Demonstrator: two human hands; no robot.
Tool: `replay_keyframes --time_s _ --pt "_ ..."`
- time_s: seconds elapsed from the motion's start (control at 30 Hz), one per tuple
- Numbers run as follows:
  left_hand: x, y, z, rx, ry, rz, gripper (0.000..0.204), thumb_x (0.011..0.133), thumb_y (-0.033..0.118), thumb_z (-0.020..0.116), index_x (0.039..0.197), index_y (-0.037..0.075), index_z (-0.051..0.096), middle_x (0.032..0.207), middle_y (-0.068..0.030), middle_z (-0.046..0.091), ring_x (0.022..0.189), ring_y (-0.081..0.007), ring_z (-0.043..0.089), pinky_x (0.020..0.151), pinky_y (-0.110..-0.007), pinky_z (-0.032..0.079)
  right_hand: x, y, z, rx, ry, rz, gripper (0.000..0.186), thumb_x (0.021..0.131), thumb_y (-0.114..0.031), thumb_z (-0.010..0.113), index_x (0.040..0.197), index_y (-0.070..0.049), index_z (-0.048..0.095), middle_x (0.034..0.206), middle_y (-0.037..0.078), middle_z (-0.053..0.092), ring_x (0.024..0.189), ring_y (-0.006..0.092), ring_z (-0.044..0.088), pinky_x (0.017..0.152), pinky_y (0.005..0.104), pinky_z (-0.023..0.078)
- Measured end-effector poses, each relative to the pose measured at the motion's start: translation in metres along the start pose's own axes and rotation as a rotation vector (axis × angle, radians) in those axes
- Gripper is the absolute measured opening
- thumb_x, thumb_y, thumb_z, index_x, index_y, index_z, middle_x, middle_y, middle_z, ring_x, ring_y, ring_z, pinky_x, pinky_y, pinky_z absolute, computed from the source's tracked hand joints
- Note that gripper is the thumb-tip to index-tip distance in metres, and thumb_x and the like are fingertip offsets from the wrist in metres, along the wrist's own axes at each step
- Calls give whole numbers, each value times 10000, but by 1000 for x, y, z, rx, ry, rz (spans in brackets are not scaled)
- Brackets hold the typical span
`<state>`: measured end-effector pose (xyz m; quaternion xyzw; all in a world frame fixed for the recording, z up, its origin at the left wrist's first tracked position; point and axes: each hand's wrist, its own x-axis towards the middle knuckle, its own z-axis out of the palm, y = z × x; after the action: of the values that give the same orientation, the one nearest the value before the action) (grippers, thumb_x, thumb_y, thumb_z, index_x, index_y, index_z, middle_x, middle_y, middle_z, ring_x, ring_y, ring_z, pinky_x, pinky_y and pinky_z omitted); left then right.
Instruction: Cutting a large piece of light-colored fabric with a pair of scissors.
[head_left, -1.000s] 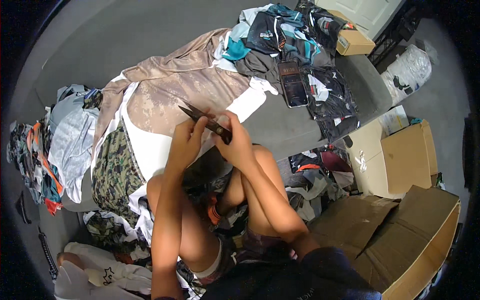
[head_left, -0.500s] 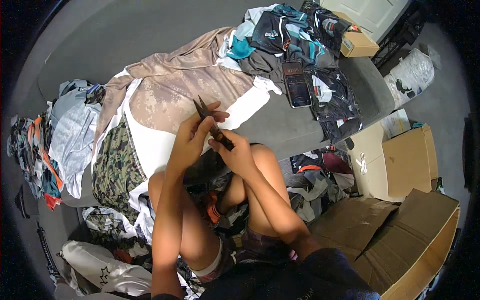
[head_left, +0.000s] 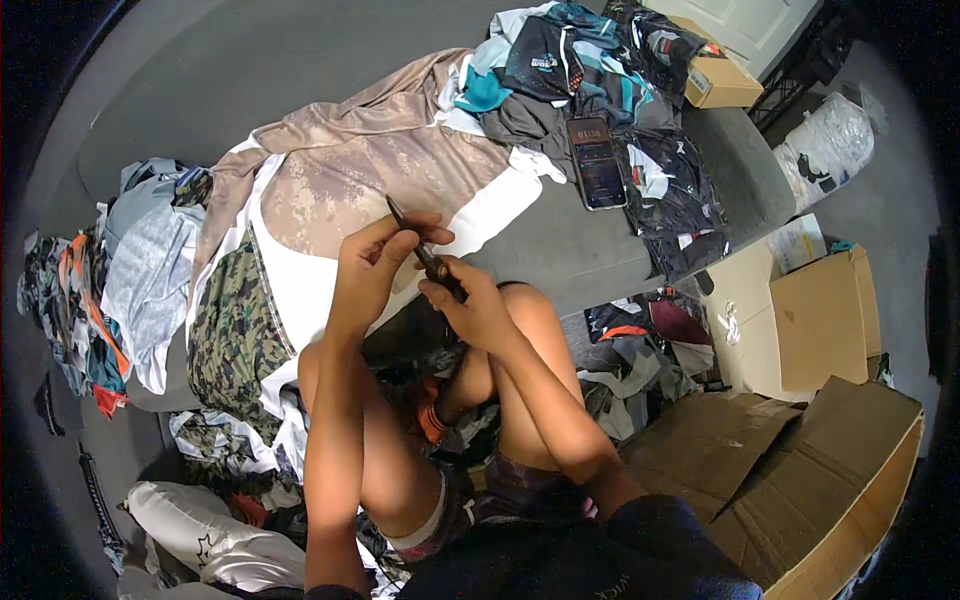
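A dark pair of thread snips (head_left: pixel 432 262) with pointed blades is held in front of me, above my knees, tips pointing up and left. My right hand (head_left: pixel 468 305) is closed round its handle end. Nearer the blades, my left hand (head_left: pixel 372 268) has its thumb and fingers closed about the snips; the tips show beyond them, pressed together. Just past my hands lies a tan mottled garment (head_left: pixel 335 195) with white panels, spread on the grey couch (head_left: pixel 590 255). A green camouflage piece (head_left: pixel 240 330) hangs over the couch's near edge.
A phone (head_left: pixel 597 165) lies on the couch, beside black plastic-wrapped garments (head_left: pixel 675 195). Garments are heaped at the back and far left (head_left: pixel 150 250). Open cardboard boxes (head_left: pixel 825 320) stand at right, a large one (head_left: pixel 760 470) close by me. Clothes lie around my feet.
The snips' blades were spread apart and now appear as one point. My left hand has shifted slightly along them, its fingers curling in. The view has moved a little.
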<state>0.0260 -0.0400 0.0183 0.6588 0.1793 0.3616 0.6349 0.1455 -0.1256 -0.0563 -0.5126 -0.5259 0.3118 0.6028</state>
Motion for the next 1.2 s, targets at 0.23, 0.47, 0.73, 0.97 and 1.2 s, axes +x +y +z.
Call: replay_keyframes --time_s 0.23,0.47,0.73,0.97,1.2 --pt "0 0 -1 32 69 -53 242 921 126 512 1047 -47 625 885 -104 688 750 -124 579 702 -216 449 -1 -3 3 20 14 39 196 861 -12 563 1053 -6 598 729 21 546 618 102 475 573 199 374" --pt "2 -4 1 -31 18 -16 256 938 137 486 1054 -52 615 908 -98 682 772 -142 601 752 -236 467 0 -3 2 4 68 98 180 850 -18 580 1027 -8 612 734 21 552 612 116 476 583 217 387" --pt "5 -24 12 64 26 -63 254 947 146 477 1047 -50 604 900 -85 675 753 -136 594 736 -240 468 19 -9 -41 -232 24 -238 175 773 -33 640 945 -8 659 915 81 665 808 207 588 770 293 463" --pt "4 -18 21 74 56 -78 229 930 136 492 992 -26 640 830 -48 658 693 -112 547 659 -214 434 93 26 -254 -638 853 -139 177 790 -187 664 881 -37 687 832 58 682 730 190 600 706 285 474" --pt "3 -17 19 155 59 -128 228 931 133 488 941 -22 655 838 -32 651 667 -114 537 654 -224 432 101 83 -301 -615 699 234 304 758 -259 746 835 29 685 735 57 647 637 127 548 604 212 443"
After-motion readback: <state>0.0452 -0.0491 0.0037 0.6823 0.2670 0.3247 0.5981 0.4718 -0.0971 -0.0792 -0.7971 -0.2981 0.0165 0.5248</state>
